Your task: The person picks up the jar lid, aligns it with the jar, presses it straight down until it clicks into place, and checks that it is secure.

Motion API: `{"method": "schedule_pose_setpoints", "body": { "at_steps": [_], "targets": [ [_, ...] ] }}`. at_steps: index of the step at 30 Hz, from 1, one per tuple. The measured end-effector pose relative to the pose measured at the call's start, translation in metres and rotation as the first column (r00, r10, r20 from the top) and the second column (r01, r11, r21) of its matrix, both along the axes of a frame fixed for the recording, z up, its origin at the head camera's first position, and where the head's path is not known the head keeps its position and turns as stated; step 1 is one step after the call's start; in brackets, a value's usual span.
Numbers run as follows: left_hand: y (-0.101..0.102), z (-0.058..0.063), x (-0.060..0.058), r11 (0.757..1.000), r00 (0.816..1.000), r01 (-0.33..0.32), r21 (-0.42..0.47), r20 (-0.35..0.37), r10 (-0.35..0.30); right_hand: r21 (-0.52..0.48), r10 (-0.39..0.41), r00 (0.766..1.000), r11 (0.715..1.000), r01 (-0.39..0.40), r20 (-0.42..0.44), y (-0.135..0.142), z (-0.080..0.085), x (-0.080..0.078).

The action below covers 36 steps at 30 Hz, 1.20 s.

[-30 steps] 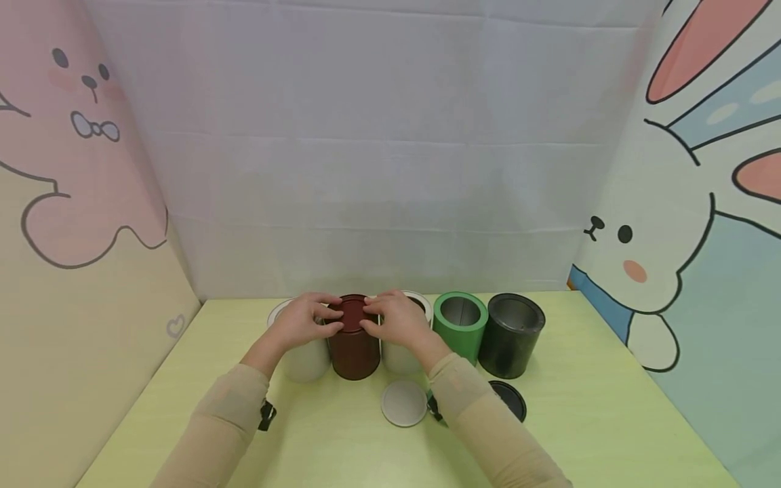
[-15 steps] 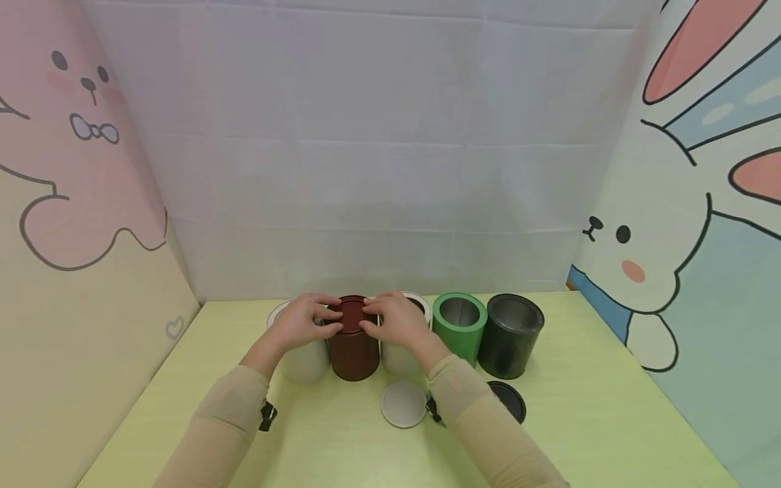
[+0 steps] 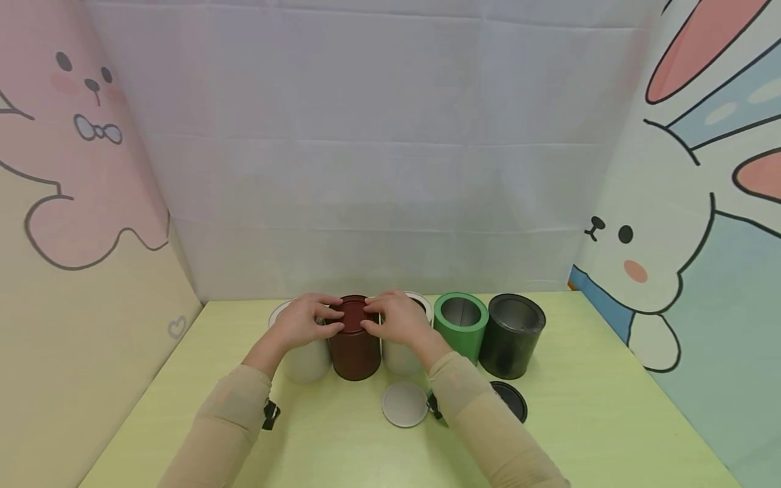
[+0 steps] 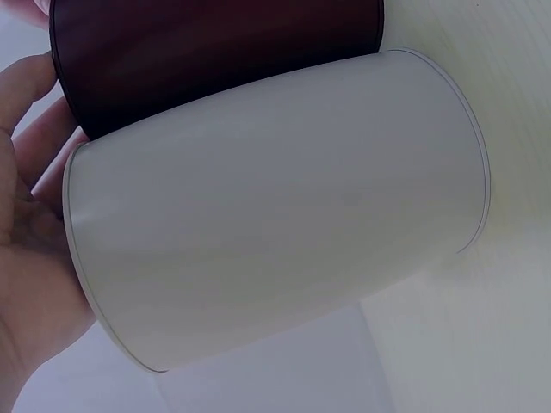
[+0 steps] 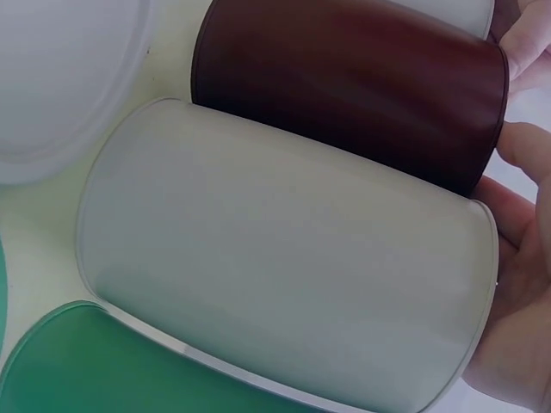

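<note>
A dark red can [image 3: 356,358] stands upright with its red lid [image 3: 354,316] on top. My left hand [image 3: 303,323] touches the lid's left edge with fingers and thumb spread. From the right side, my right hand [image 3: 399,318] touches the same lid. Beneath the left hand stands a white can [image 3: 307,364], and a second white can [image 3: 399,358] is under the right hand. In the left wrist view, the white can [image 4: 275,206] largely fills the picture beside the dark red can [image 4: 215,43]. The right wrist view shows the fingertips at the dark red can's [image 5: 353,86] top rim.
A topless green can [image 3: 457,339] and a black can [image 3: 509,346] continue the row rightward. In front lie a white lid [image 3: 405,404] and a black lid [image 3: 512,400], partly behind my right sleeve. A green edge [image 5: 2,292] shows in the right wrist view. Cloth walls [image 3: 390,156] surround the table.
</note>
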State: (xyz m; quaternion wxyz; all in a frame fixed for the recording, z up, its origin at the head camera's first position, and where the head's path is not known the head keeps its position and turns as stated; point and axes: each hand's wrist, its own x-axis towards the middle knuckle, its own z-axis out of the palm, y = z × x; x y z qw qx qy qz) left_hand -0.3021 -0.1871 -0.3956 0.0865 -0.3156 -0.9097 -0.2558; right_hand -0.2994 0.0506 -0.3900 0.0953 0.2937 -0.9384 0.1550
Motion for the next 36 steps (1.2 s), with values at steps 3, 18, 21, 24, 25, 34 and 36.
{"method": "schedule_pose_setpoints", "body": {
  "at_steps": [3,18,21,24,25,34,36],
  "targets": [
    [0.001,-0.001,0.000,1.000,1.000,0.001,0.006,0.008,-0.001,-0.001,0.001,1.000,1.000,-0.001,-0.003,0.001,-0.002,0.000],
    [0.001,-0.002,0.002,1.000,1.000,0.000,0.012,0.003,0.000,-0.042,0.005,1.000,0.999,-0.006,-0.015,0.003,-0.008,0.002],
    [0.001,-0.003,0.003,1.000,1.000,-0.008,0.015,-0.007,0.008,-0.041,0.006,1.000,0.999,-0.007,-0.019,0.003,-0.009,0.001],
    [0.001,-0.004,0.005,1.000,1.000,-0.007,0.024,-0.018,0.007,-0.041,0.008,1.000,0.999,-0.009,-0.027,0.003,-0.011,0.001],
    [0.000,-0.005,0.005,1.000,1.000,-0.007,0.028,-0.021,0.007,-0.042,0.010,1.000,0.999,-0.011,-0.029,0.003,-0.011,0.001],
    [0.001,-0.005,0.005,0.999,1.000,-0.017,0.051,-0.014,0.018,-0.061,0.027,0.997,0.998,-0.031,-0.071,0.003,-0.012,0.002],
    [0.002,-0.005,0.006,0.998,0.999,-0.015,0.056,-0.032,0.017,-0.054,0.030,0.995,0.998,-0.036,-0.099,0.004,-0.013,0.001]
  ]
}}
